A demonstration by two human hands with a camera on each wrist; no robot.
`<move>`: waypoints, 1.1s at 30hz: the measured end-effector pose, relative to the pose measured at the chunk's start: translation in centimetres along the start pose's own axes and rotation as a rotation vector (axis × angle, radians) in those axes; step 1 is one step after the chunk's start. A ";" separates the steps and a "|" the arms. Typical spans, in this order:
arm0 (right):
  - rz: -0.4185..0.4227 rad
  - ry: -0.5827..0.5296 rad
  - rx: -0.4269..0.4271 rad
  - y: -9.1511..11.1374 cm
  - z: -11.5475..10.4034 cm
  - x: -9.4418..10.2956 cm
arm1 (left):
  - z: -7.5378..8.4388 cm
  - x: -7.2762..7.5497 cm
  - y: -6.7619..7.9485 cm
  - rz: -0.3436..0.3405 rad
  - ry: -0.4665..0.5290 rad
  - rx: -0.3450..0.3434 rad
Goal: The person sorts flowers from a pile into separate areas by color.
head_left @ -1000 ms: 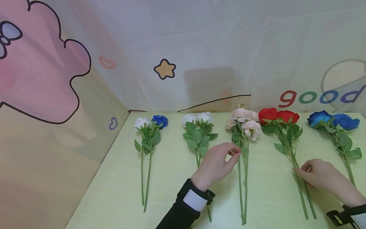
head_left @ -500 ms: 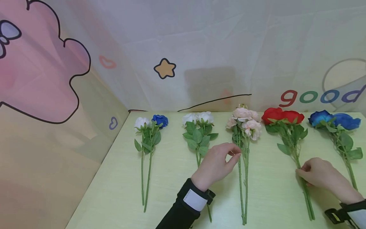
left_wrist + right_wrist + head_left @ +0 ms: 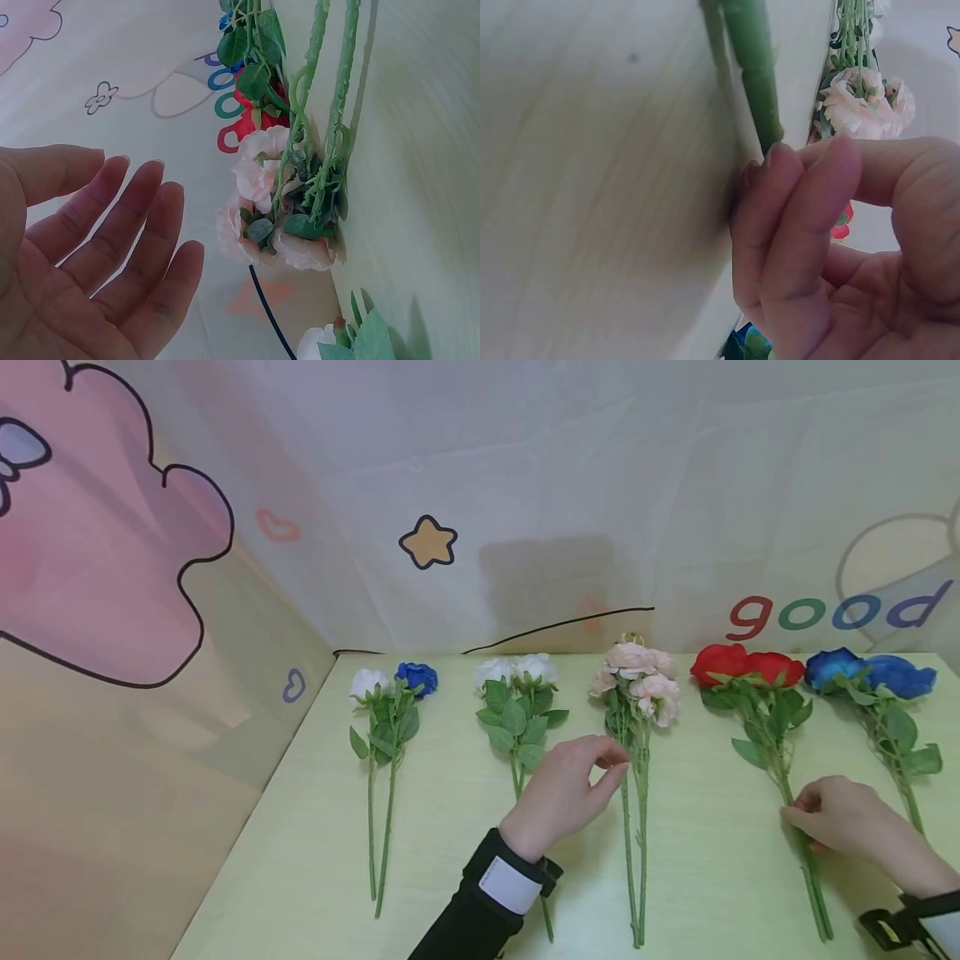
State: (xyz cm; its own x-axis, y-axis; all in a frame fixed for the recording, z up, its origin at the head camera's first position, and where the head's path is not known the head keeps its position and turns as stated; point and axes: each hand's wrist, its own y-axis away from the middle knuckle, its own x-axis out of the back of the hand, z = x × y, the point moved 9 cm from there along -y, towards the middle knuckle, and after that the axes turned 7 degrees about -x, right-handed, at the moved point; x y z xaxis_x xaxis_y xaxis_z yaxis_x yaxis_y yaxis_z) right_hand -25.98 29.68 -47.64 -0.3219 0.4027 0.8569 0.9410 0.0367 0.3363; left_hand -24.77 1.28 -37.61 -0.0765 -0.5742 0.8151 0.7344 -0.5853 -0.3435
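Note:
My right hand (image 3: 843,817) pinches the green stems (image 3: 754,75) of the red flowers (image 3: 746,667) between thumb and fingers, low over the table. Their two red heads lie toward the wall, with leaves below them. My left hand (image 3: 566,785) holds nothing; in the left wrist view its fingers (image 3: 161,240) are loosely bent and apart. It hovers beside the stems of the pale pink flowers (image 3: 637,668), overlapping them in the head view. Behind its wrist, the stems of the white flowers (image 3: 517,672) are partly hidden.
Blue flowers (image 3: 870,675) lie at the far right, their heads close to the red ones. A white flower (image 3: 369,685) and a dark blue flower (image 3: 417,678) lie at the left on the pale table (image 3: 315,860). A printed cloth wall (image 3: 525,468) stands behind.
The red flowers have shifted right, away from the pink ones and up to the blue ones. Their two stems have come together in my right hand. My left hand has stayed in place.

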 end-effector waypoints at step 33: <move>0.268 -0.193 0.168 0.7 -8.9 2.3 | -1.9 1.3 1.1 -0.014 0.065 0.087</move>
State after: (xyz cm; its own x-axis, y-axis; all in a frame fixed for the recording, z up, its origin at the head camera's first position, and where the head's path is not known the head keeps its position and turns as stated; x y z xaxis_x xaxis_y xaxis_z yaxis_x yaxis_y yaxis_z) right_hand -27.04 22.49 -41.93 -0.0514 0.5824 0.8112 0.9984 0.0497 0.0276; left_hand -25.34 -1.20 -37.78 -0.1282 -0.6038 0.7868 0.7885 -0.5432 -0.2883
